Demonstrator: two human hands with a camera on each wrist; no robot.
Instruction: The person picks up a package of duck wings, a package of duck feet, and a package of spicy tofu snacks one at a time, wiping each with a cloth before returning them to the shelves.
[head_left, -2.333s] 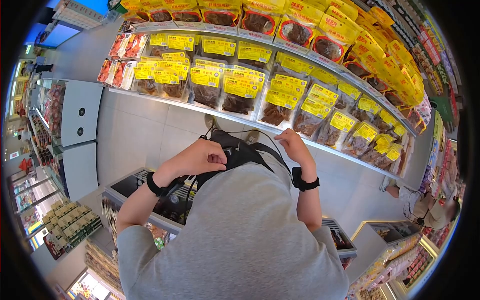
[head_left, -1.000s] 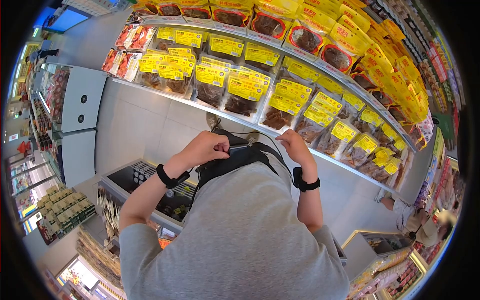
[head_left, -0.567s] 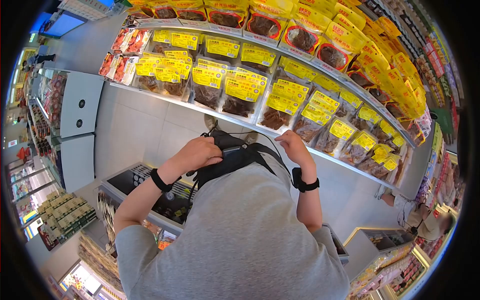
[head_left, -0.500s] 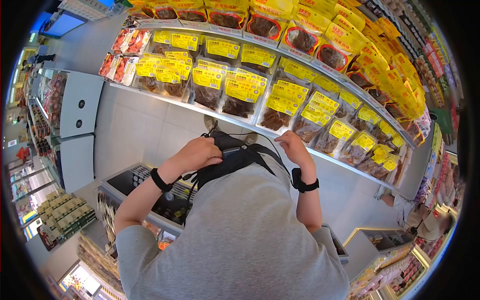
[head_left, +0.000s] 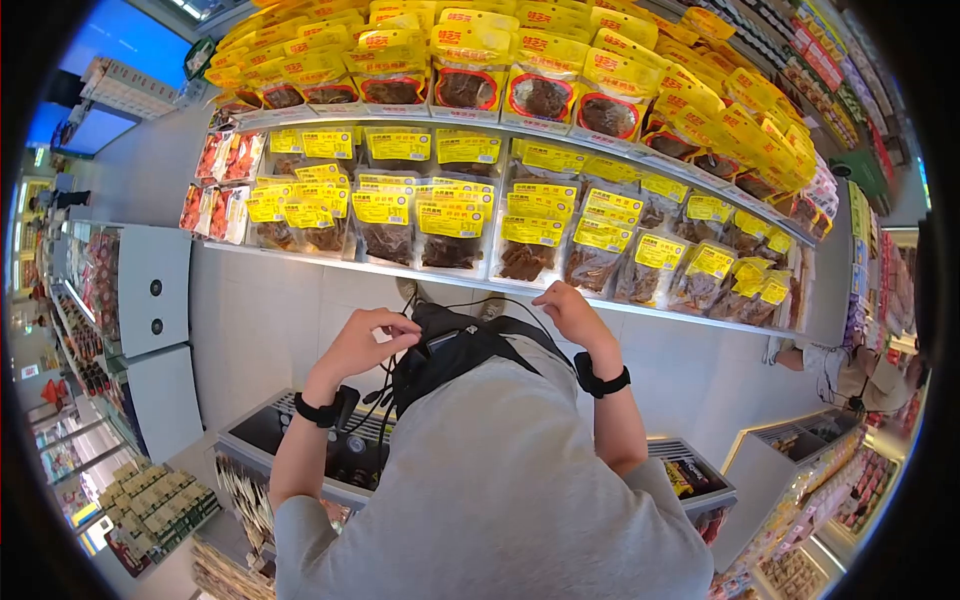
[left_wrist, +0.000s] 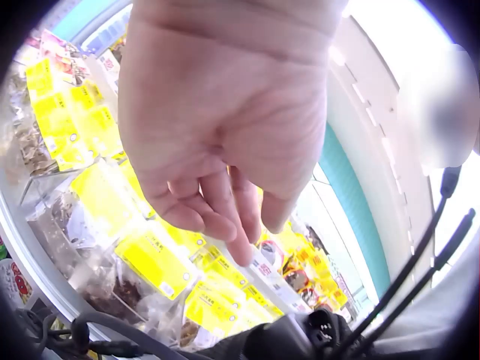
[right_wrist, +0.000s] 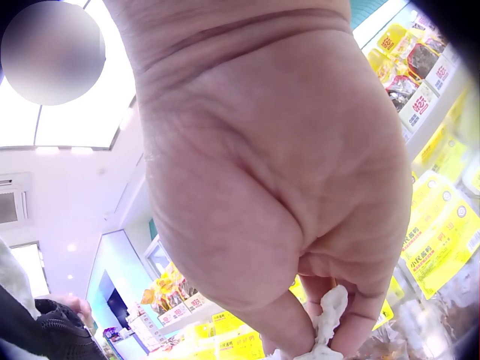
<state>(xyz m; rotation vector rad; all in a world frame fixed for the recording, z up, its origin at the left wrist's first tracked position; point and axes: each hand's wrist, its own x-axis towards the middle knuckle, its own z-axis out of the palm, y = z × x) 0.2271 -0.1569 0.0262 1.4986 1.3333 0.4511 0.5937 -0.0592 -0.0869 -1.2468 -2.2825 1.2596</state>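
Observation:
My left hand (head_left: 363, 345) is just to the left of a black waist bag (head_left: 440, 345) worn at the front. Its fingers are loosely bent, and the left wrist view shows the palm and fingers (left_wrist: 217, 202) holding nothing. A dark flat object shows at the top of the bag. My right hand (head_left: 575, 318) is raised in front of the shelf edge. In the right wrist view its thumb and fingers pinch a crumpled white tissue-like scrap (right_wrist: 330, 315), which the hand hides in the head view.
Ahead, a lit shelf (head_left: 420, 272) bears clear packs with yellow labels (head_left: 455, 220); yellow pouches (head_left: 470, 60) stand above. Dark cables (head_left: 375, 395) hang by the bag. Low display bins (head_left: 690, 480) stand behind on both sides. Another person (head_left: 865, 380) is at the far right.
My left hand has come off the bag and drawn back a little, its fingers loosening. The right hand keeps its pose. The head view has turned, showing more upper pouches.

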